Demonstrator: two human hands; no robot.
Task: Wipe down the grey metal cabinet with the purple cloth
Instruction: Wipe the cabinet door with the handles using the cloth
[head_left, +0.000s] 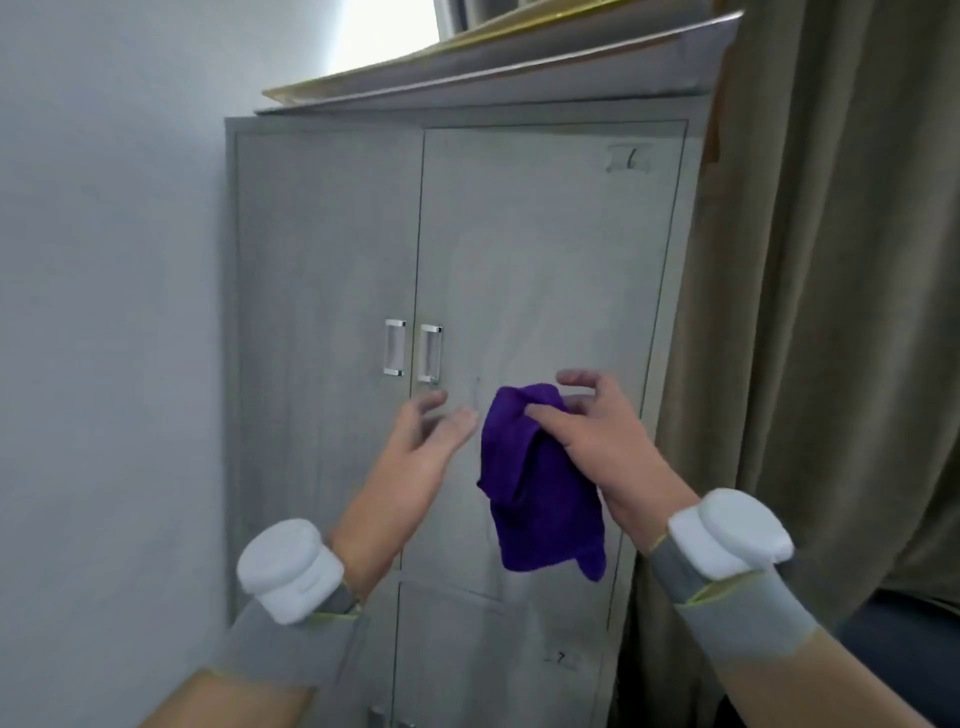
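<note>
Purple cloth (540, 483), bunched and hanging in loose folds, held in front of the right-hand door of the grey metal cabinet (545, 249); whether the cloth touches the door I cannot tell. My right hand (592, 441) pinches the upper part of the cloth between thumb and fingers, with the index finger raised clear above the fabric. My left hand (421, 447) hovers just beside the cloth, to its left, fingers spread and relaxed, holding nothing; its fingertips lie near the lower end of the right door handle (430, 353) without visibly touching it. A second handle (395, 347) sits on the left door, the two handles side by side across the central seam. Each wrist carries a white rounded device, the left one (288, 569) and the right one (730, 535), worn over grey sleeves. A small label (628, 158) with a handwritten mark is fixed near the top right corner of the right door. Flat boards (467, 67) lie stacked on the cabinet's top, overhanging its front edge. A pale wall (104, 260) stands to the cabinet's left, and an olive curtain (831, 260) hangs just beside its right edge. Lower doors of the cabinet show beneath the cloth, partly hidden by my forearms
</note>
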